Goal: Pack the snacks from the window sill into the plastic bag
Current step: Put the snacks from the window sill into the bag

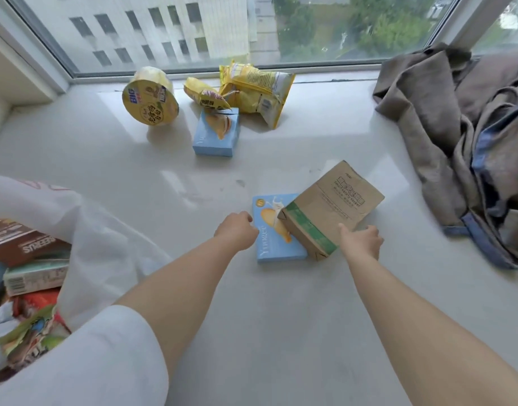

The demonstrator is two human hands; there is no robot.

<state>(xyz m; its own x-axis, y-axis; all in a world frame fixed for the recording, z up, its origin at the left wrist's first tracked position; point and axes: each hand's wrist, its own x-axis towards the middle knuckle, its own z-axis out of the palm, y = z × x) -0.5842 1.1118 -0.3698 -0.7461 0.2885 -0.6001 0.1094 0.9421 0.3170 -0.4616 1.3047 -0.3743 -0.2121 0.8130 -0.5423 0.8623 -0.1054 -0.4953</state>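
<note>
Nearest the lens, at the far left and well behind the left hand, the white plastic bag (99, 238) gapes open with boxes and wrappers already stacked inside, its mouth turned toward the sill so each new item can drop straight in. Moving right, the left hand (237, 231) reaches forward with fingers curled under; it sits at the left edge of a pale blue biscuit box (276, 244), apparently about to take it, though whether it has a grip yet I cannot tell. A brown paper carton (330, 206) leans tilted across that box's right side, so one probably must move before the other lifts cleanly. The right hand (361, 240) lies against the carton's near end, thumb out and fingers bent round its far side, seemingly steadying it. Beyond both hands, by the glass, wait a noodle bowl (151, 98), yellow crisp bags (251, 89) and a second blue box (218, 133). Right of the hands lies crumpled clothing (462, 127).
</note>
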